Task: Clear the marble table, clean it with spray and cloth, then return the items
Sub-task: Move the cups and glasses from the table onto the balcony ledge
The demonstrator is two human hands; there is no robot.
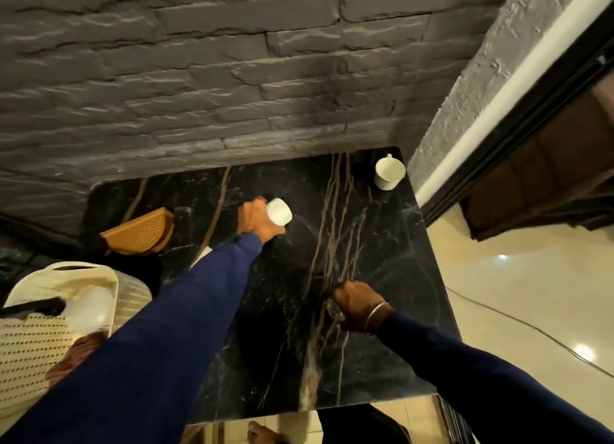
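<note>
Black marble table (382,327), gold-veined, set against a dark stone wall (199,78). Most of its top lies bare. No spray bottle or cloth can be made out, so whether wiping is done cannot be told; the faint curved streaks on the stone may be wipe marks or only glare.

White perforated basket (40,327) off the table's left edge, apparently beside it and not on it. It holds pale items that are too blurred to name.

Orange half-round holder (141,232) on the table's left side, near the wall edge.

White mug (389,172) upright at the table's far right corner, handle toward the wall, well apart from both hands.

Left hand (257,219), arm in a blue sleeve, over the table's middle near the wall side. The fingers are closed around a small white cup (279,211), tilted on its side. Whether it touches the stone is unclear.

Right hand (357,305), bracelet at the wrist, low on the table's near right part. The fingers are curled; something small and glassy may sit beneath, but a grip cannot be told.

Judgement: either clearing is nearly finished or items are being returned; mug, holder and cup are the evidence.
</note>
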